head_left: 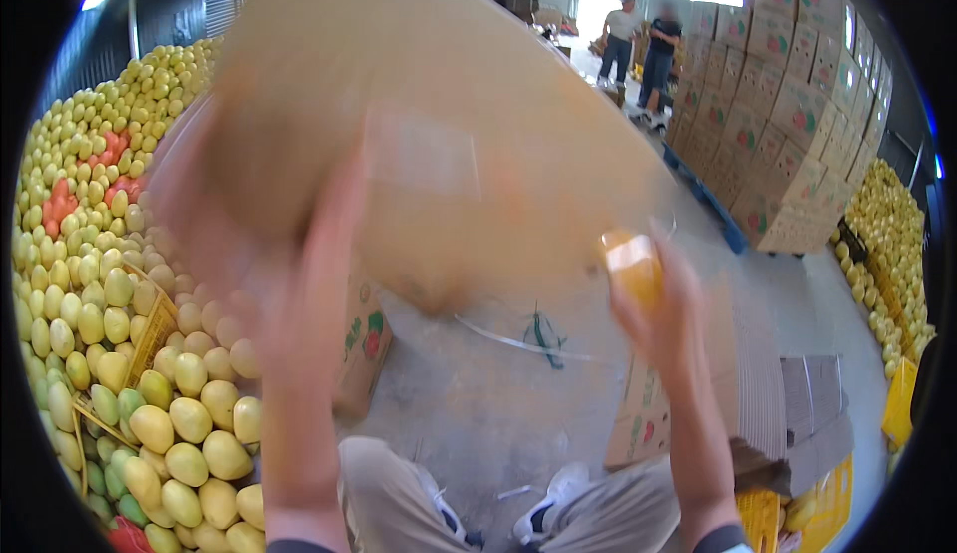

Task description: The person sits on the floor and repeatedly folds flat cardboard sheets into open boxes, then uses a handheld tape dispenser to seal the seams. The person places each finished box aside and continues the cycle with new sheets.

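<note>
A large brown cardboard box (518,174), tilted and smeared by motion, fills the upper middle of the head view. My left hand (309,219) is on its left part, blurred, with the thumb along the cardboard and the other fingers hard to make out. A pale rectangular patch shows on the box face. At the box's lower right, my right hand (663,299) is closed around a yellow-orange roll of tape (635,264) with a shiny, light-catching surface. Whether the roll touches the box, I cannot tell.
Heaped yellow-green melons (189,418) lie close on my left, with yellow crates among them. Flattened cardboard (763,384) is stacked at my right, near a yellow crate (827,498). Printed cartons (797,105) stand piled on a blue pallet (703,199). Two people (638,45) stand far back.
</note>
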The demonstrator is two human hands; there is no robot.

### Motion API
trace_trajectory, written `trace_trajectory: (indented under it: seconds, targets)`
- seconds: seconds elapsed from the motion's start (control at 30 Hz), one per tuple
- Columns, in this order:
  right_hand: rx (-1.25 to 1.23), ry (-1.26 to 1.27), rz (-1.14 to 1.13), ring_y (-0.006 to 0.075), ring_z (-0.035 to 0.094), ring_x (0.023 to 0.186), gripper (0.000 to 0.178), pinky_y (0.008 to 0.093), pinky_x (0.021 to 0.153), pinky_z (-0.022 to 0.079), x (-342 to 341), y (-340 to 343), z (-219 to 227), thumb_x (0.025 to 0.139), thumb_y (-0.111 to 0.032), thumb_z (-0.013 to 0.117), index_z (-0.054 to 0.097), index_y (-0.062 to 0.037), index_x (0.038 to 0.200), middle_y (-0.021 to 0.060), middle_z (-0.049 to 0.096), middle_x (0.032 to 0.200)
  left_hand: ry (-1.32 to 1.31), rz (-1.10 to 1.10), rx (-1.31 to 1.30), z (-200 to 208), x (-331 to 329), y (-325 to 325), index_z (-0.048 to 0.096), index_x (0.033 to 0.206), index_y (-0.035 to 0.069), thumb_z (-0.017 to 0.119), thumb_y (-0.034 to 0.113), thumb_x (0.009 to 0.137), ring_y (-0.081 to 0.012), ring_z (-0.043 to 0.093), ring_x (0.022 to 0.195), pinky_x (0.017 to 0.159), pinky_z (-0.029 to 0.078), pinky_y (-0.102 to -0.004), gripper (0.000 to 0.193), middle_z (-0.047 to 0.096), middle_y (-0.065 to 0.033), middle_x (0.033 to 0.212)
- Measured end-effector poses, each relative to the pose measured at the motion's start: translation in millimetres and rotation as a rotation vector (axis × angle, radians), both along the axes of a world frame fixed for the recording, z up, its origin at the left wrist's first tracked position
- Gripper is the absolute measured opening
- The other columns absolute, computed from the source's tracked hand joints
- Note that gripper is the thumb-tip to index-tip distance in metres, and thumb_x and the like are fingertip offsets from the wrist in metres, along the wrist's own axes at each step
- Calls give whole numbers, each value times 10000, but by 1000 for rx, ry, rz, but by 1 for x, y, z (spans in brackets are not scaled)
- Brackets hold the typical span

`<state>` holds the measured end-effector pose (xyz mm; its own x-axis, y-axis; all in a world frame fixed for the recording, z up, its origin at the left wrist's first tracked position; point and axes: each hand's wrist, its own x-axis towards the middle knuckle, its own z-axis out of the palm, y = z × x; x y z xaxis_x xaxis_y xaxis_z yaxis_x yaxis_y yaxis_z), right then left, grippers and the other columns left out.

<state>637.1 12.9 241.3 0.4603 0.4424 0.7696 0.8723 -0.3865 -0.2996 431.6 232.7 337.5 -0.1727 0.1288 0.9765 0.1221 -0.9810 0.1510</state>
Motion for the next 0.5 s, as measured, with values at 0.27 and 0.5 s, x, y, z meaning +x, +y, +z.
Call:
trace_trajectory:
  seconds: [0.27, 0.5]
  targets:
    - [-239, 240, -58, 382, 705, 775, 631, 494, 686, 567, 4, -17, -76, 758, -371, 781, 633, -47, 1278, 217, 686, 935, 113, -159, 70, 32, 118, 29, 658, 1221, -33, 756, 285, 926, -411, 545, 1314, 1119, 431, -457, 446, 596, -245, 1399]
    - [-1054, 756, 150, 371, 741, 846, 423, 470, 745, 588, -29, -30, -149, 734, -370, 711, 765, -59, 1017, 221, 741, 888, 682, -363, -203, -135, 205, -21, 605, 1284, -38, 761, 225, 908, -396, 521, 1365, 1146, 423, -432, 484, 521, -238, 1488]
